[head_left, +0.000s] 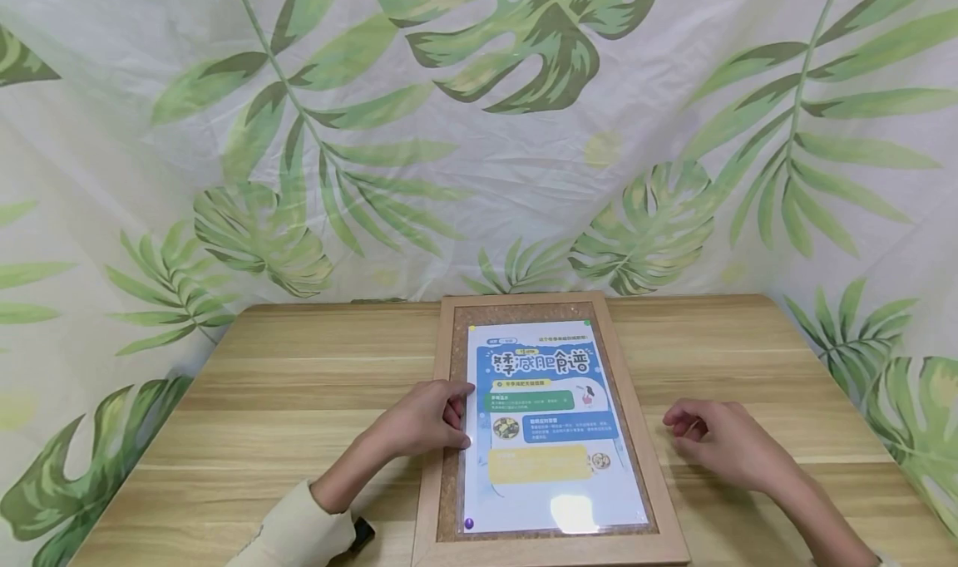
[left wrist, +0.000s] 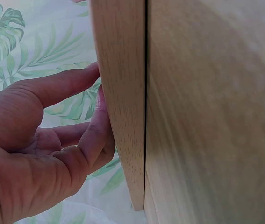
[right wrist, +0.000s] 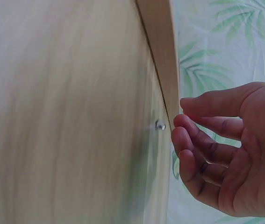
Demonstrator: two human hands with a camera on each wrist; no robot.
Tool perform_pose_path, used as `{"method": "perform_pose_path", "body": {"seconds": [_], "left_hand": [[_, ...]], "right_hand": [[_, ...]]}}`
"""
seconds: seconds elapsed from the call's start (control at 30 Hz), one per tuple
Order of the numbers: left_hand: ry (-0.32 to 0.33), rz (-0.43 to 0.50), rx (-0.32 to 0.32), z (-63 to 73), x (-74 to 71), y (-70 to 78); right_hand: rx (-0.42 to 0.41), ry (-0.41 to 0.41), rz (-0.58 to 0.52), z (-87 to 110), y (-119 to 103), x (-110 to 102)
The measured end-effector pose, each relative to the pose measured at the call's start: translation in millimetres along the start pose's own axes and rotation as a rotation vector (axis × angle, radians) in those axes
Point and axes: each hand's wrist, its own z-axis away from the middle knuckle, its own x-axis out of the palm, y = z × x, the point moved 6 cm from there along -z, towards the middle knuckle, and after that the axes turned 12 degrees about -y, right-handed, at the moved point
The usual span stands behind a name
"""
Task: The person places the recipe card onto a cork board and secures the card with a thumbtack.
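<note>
A framed cork board (head_left: 446, 417) lies on the table with a printed sheet (head_left: 516, 500) on it, blue at the top and bearing Chinese text. Pushpins sit at three of its corners: yellow (head_left: 472, 328), green (head_left: 587, 323) and purple (head_left: 469, 524). My left hand (head_left: 422, 417) reaches over the wooden frame, thumb and fingertips at the sheet's left edge. To the right of the board hovers my right hand (head_left: 729, 442), fingers loosely bent, nothing visible between them. Near its fingertips in the right wrist view, a small shiny piece (right wrist: 160, 125) shows against the wood.
The wood-grain table (head_left: 299, 384) runs to both sides of the board. A leaf-printed cloth (head_left: 524, 176) hangs behind it and along the sides. Beside my left sleeve (head_left: 299, 525) is a small black object (head_left: 362, 535). Bright glare (head_left: 572, 513) covers part of the sheet's lower area.
</note>
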Motion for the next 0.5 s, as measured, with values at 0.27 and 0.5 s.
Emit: {"method": "perform_pose_path", "body": {"seconds": [0.27,0.5], "left_hand": [[-0.003,0.004,0.003,-1.3,0.3,-0.1],[0.001,0.003,-0.005,-0.9,0.5,-1.2]], "right_hand": [[0.001,-0.013,-0.01,3.1,12.2,-3.1],[-0.023,-0.054,-0.027,0.3,15.2,0.7]]}}
